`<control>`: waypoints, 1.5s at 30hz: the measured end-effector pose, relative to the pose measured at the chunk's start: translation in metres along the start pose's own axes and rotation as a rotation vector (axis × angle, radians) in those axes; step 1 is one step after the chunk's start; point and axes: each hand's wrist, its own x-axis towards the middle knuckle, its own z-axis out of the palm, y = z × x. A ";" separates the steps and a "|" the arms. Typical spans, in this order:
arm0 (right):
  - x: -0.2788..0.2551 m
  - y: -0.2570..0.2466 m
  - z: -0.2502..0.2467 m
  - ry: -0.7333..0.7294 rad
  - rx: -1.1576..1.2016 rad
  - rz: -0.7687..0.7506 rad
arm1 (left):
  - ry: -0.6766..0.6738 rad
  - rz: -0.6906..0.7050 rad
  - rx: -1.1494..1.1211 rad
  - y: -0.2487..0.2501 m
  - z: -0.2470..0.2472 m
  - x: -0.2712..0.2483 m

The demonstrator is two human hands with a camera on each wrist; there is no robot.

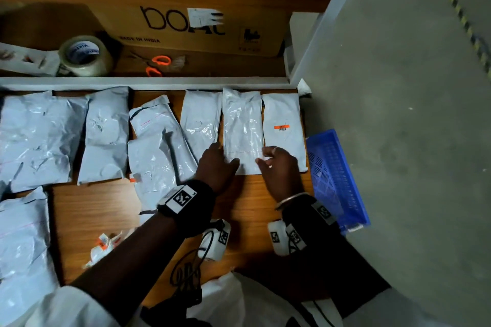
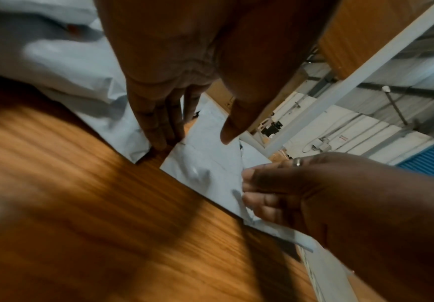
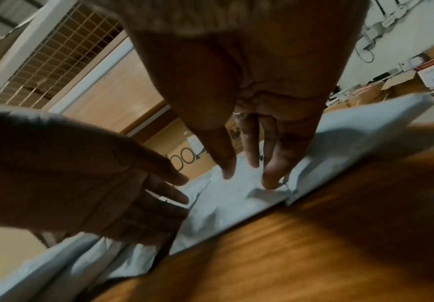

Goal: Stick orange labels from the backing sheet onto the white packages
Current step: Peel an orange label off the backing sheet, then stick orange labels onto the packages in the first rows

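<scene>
Only the far-right package [image 1: 283, 125] shows an orange label [image 1: 281, 127]; the other white packages in the row show no label, so most of the job is left, and scraps that may be the backing sheet [image 1: 102, 243] lie near-left on the counter [image 1: 106, 210]. My left hand [image 1: 216, 164] lies flat and my right hand [image 1: 277, 167] is relaxed, neither grip holding anything, at the near edge of the unlabelled package [image 1: 243, 130] beside it. Open counter lies near me; a blue basket [image 1: 334, 180] crowds the right.

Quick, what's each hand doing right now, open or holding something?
Left hand: open, straight fingers resting at the near left corner of a white package.
Right hand: open, fingertips touching that package's near right edge, gripping nothing.
</scene>
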 end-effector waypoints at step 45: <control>-0.122 0.036 -0.017 -0.340 0.378 0.200 | -0.194 -0.192 -0.784 -0.109 -0.004 -0.185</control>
